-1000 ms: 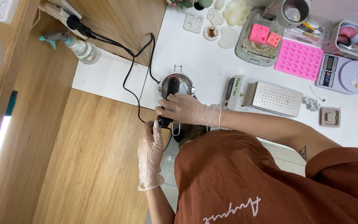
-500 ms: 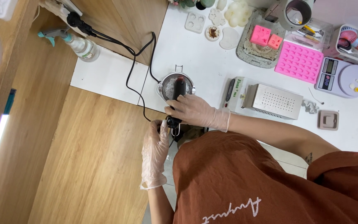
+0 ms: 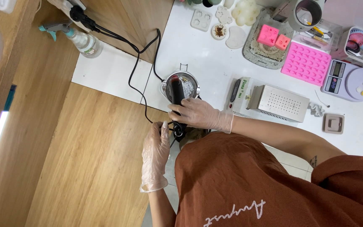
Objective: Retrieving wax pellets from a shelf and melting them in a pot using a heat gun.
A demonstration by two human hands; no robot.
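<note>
Black heat tool (image 3: 177, 93) now farther over metal pot (image 3: 181, 86)

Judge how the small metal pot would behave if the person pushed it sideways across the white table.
The pot looks thin-walled, so probably light and easy to slide on the smooth table. Its wire handle may swing. The contents could likely spill if it tips.

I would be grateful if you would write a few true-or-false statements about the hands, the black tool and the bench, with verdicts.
1. The right hand grips the black corded tool over the small metal pot. True.
2. Both hands are bare. False: both wear clear gloves.
3. The left hand is at the tool's lower end by its cord. True.
4. The pink mould tray lies on the wooden floor. False: it lies on the white bench.
5. The spray bottle lies left of the pot. True.
</note>
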